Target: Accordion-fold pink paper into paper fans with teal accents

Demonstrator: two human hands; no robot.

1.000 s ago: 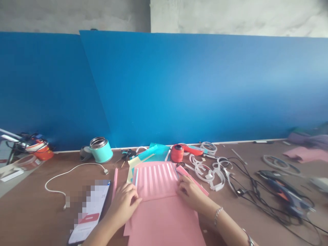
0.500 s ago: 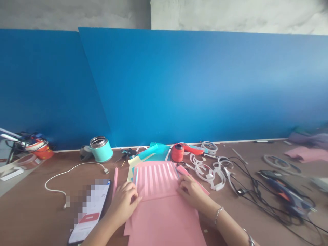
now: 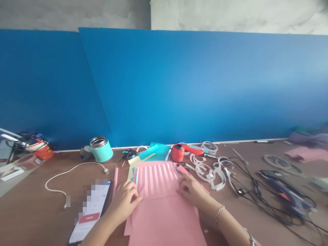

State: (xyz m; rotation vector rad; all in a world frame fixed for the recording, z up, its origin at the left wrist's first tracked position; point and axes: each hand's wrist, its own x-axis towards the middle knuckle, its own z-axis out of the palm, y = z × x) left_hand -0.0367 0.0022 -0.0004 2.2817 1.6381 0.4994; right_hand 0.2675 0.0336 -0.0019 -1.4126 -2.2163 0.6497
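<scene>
The head view is showing a striped pink sheet (image 3: 157,179) lying on the worktop (image 3: 38,218) between both hands, above plain pink paper (image 3: 165,222). The left hand (image 3: 125,200) and right hand (image 3: 192,193) are touching its side edges, fingers curling narrowly; whether they are pinching paper, I cannot tell. The step in hand is apparently steadying or aligning the sheet, so the next move is calling for even, light pressure. A loose pink strip (image 3: 182,169) is crowding the right fingers; a red object (image 3: 177,153) is sitting just beyond, and a phone (image 3: 89,217) is lying beside the left forearm.
</scene>
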